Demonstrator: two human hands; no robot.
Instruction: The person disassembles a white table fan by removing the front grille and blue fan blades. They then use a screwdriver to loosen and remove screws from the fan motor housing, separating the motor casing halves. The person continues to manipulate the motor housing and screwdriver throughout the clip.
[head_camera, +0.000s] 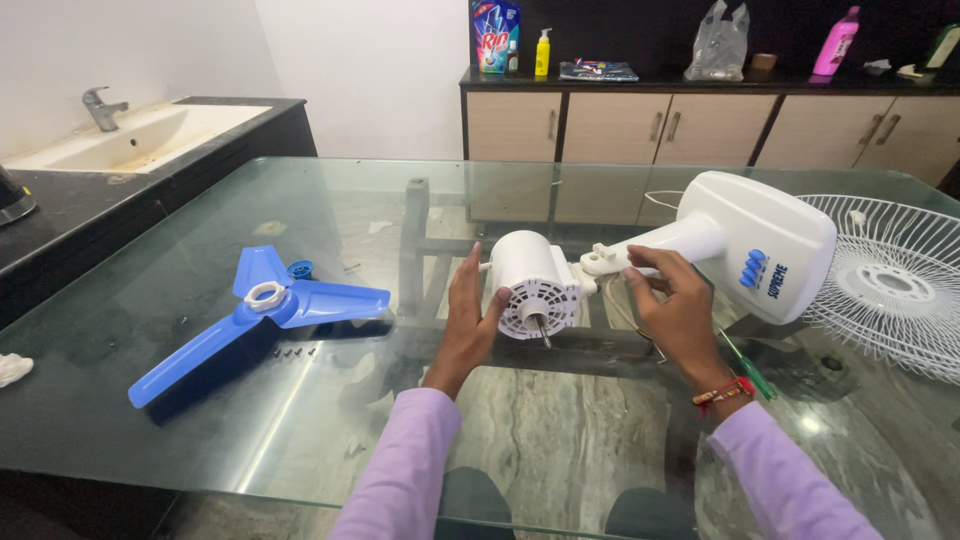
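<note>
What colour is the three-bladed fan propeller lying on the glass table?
Blue, with a white ring at its hub; the fan blade shows clearly in the head view.

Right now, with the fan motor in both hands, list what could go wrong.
1. The small screws lie loose on the glass table beside the blue fan blade; a nudge might scatter them.
2. The left hand steadies the white motor, whose bare shaft points toward the person and could jab a finger.
3. The right hand works at the neck joint; thin wires there might snag.

fan guard (893, 283): cut by right edge | screws (291, 351): too small to count
</note>
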